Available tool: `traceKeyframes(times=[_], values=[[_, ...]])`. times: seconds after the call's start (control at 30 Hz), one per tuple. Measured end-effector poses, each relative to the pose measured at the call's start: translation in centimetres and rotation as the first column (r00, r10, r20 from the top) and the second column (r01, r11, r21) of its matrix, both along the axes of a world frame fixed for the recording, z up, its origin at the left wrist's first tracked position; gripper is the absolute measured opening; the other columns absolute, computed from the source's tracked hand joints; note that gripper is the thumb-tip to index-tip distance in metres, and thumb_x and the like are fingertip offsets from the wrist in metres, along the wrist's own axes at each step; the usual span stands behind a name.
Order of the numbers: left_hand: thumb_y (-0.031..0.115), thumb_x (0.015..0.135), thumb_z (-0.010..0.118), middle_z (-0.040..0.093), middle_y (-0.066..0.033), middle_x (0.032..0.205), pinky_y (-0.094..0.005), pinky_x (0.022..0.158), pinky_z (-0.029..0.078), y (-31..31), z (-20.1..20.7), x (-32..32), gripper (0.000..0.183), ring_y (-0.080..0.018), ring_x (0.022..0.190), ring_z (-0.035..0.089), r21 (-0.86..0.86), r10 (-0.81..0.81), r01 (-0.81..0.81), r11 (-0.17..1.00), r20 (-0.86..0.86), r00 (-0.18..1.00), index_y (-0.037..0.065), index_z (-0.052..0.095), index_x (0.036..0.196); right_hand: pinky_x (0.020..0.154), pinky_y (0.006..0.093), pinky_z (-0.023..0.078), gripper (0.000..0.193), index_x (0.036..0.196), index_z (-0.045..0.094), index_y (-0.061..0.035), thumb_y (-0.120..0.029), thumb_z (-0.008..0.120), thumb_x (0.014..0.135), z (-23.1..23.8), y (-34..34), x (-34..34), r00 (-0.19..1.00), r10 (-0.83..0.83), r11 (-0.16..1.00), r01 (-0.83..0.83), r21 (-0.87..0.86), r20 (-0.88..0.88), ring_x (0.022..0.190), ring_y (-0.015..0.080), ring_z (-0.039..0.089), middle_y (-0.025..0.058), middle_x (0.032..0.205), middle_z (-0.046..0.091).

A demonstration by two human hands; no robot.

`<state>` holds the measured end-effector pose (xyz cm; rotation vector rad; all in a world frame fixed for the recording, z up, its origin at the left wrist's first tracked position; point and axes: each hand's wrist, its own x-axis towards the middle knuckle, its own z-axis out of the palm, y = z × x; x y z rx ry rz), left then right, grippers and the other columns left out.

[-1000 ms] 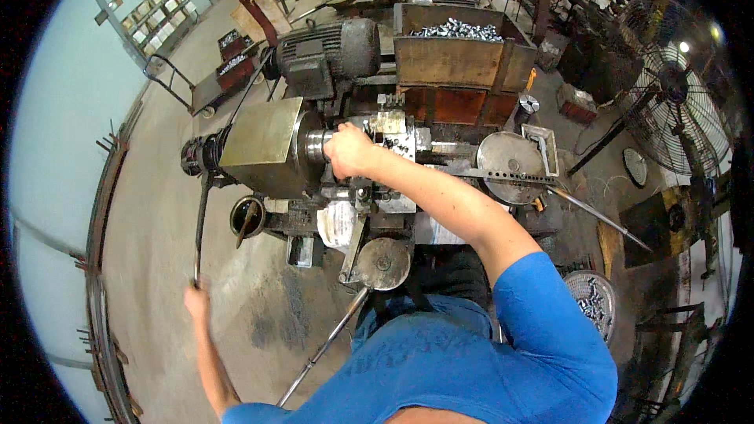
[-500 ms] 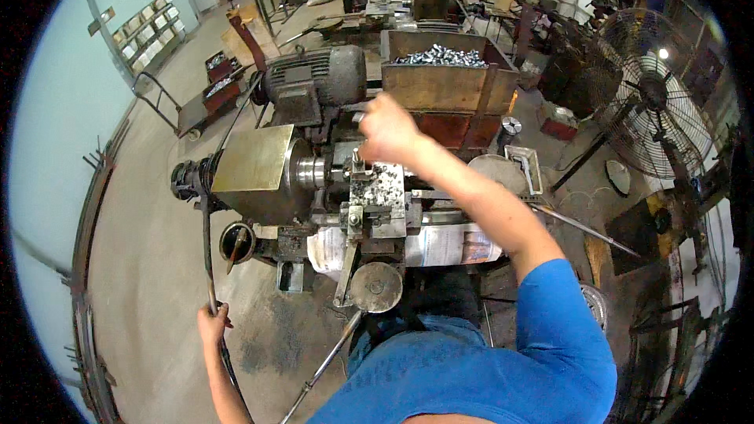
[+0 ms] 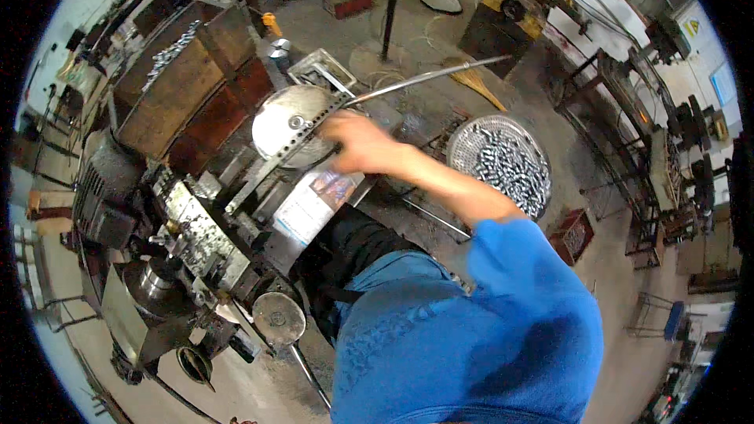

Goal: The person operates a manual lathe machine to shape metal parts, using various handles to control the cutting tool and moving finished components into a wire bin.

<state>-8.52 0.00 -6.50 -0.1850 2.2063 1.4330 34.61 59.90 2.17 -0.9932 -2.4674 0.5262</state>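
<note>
My right hand (image 3: 360,144) is over the right end of the machine, close to a flat bar with a row of holes (image 3: 294,141) and a round pale metal pan (image 3: 287,122). Its fingers bend downward and are smeared by motion, so whether they hold anything cannot be made out. Beneath it lies a printed paper sheet (image 3: 306,208). A small reddish sliver at the lower edge may be my left hand; its fingers do not show. Near that sliver ends a long dark lever (image 3: 177,394). The metal-speckled tool slide (image 3: 206,232) and the chuck (image 3: 157,276) are at left.
A perforated round basket (image 3: 463,141) of small shiny metal parts stands at right, with a red box (image 3: 572,235) beside it. At upper left is a large rusty bin (image 3: 169,106). A long metal rod (image 3: 428,78) sticks out rightward; a broom (image 3: 481,88) lies beyond.
The view has swung to the right. My right hand has left the chuck area and moved to the machine's right end. My left hand, earlier on the long lever, has nearly dropped from view.
</note>
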Motion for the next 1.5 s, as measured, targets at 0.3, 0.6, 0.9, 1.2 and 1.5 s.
traceKeyframes(times=[0.3,0.6,0.9,1.2,1.5], values=[[0.029,0.08,0.064,0.051,-0.0048,0.061,-0.0318,0.048,0.046,0.2,-0.9,-1.9,0.035,-0.0169,0.047,0.049,0.005,0.087,-0.088,0.996,0.058,0.994,0.001,0.052,0.097,0.078,0.0377,0.05,0.028,0.082,0.069,-0.0112,-0.03,0.06,0.062,-15.2,0.5,29.9,0.464,-0.722,0.498,0.863,-0.08,0.513,0.084,0.0317,0.062,0.0157,0.088,0.065],[0.029,0.079,0.064,0.054,-0.004,0.062,-0.0287,0.055,0.046,1.0,4.8,1.6,0.034,-0.0154,0.054,0.053,-0.06,0.048,-0.059,0.996,-0.165,0.985,-0.001,0.056,0.093,0.071,0.0423,0.05,0.029,0.079,0.067,-0.0058,-0.028,0.048,0.075,-24.6,6.6,33.4,0.505,-0.495,0.78,0.617,0.105,0.707,0.08,0.0308,0.062,0.016,0.089,0.064],[0.018,0.079,0.063,0.056,-0.0099,0.065,-0.0314,0.054,0.054,2.3,5.5,3.3,0.031,-0.0187,0.057,0.06,0.046,-0.004,0.01,0.999,-0.128,0.992,-0.007,0.053,0.095,0.054,0.0349,0.044,0.02,0.073,0.066,-0.0003,-0.018,0.057,0.069,-26.7,11.1,41.1,0.695,-0.557,0.831,0.473,0.294,0.456,0.063,0.0233,0.06,0.0161,0.074,0.063],[0.013,0.079,0.062,0.058,-0.0108,0.065,-0.0299,0.052,0.052,2.4,5.3,2.0,0.028,-0.0172,0.056,0.059,0.001,-0.076,0.078,0.997,-0.229,0.97,-0.008,0.054,0.097,0.093,0.0318,0.04,0.049,0.099,0.066,-0.001,0.01,0.045,0.056,0.8,-2.7,-1.3,0.964,0.111,0.991,-0.125,-0.043,-0.243,0.109,0.0245,0.053,0.0132,0.122,0.051],[0.024,0.071,0.068,0.059,-0.0235,0.082,-0.0417,0.067,0.046,0.9,6.7,5.6,0.054,-0.0375,0.078,0.059,-0.628,-0.364,0.025,0.778,-0.417,0.833,-0.005,0.049,0.113,0.083,0.0382,0.045,0.03,0.076,0.063,0.0039,-0.011,0.059,0.051,8.0,-11.3,-30.6,0.629,0.74,0.573,-0.775,0.266,0.24,0.094,0.0352,0.053,0.0189,0.099,0.058]])
